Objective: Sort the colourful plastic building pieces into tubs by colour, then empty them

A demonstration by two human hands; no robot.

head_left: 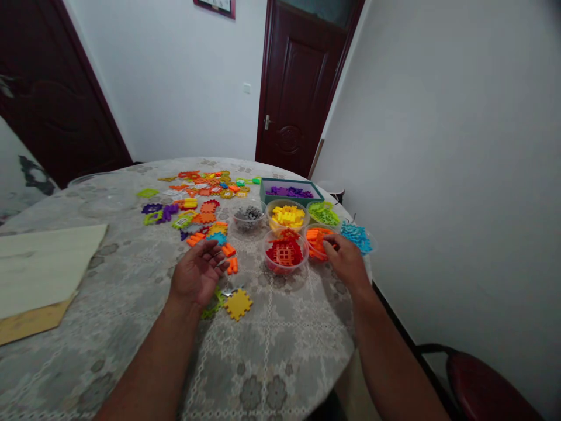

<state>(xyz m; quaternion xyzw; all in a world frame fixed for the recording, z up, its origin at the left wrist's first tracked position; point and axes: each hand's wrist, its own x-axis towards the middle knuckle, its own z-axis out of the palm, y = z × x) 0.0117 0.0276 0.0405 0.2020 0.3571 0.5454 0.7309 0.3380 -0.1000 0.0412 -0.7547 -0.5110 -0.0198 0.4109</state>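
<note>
My left hand (198,273) hovers over the table, palm turned up and fingers loosely bent apart, with nothing in it. Below it lie a yellow square toothed plate (238,304) and a lime-green piece (213,305). My right hand (349,261) reaches to a clear bowl of orange plastic pieces (316,242), thumb and forefinger pinched at its right side; whatever is between them is hidden. Just left of that bowl stands a clear bowl of red pieces (284,255). Orange connector pieces (228,250) and a blue toothed piece (217,238) lie beyond my left fingertips.
Behind are bowls of grey (249,215), yellow (287,216) and lime pieces (323,213), and a green box (291,192) of purple pieces. Blue pieces (356,237) sit near the right table edge. Mixed pieces (205,187) spread at the back; a pale board (44,266) lies left.
</note>
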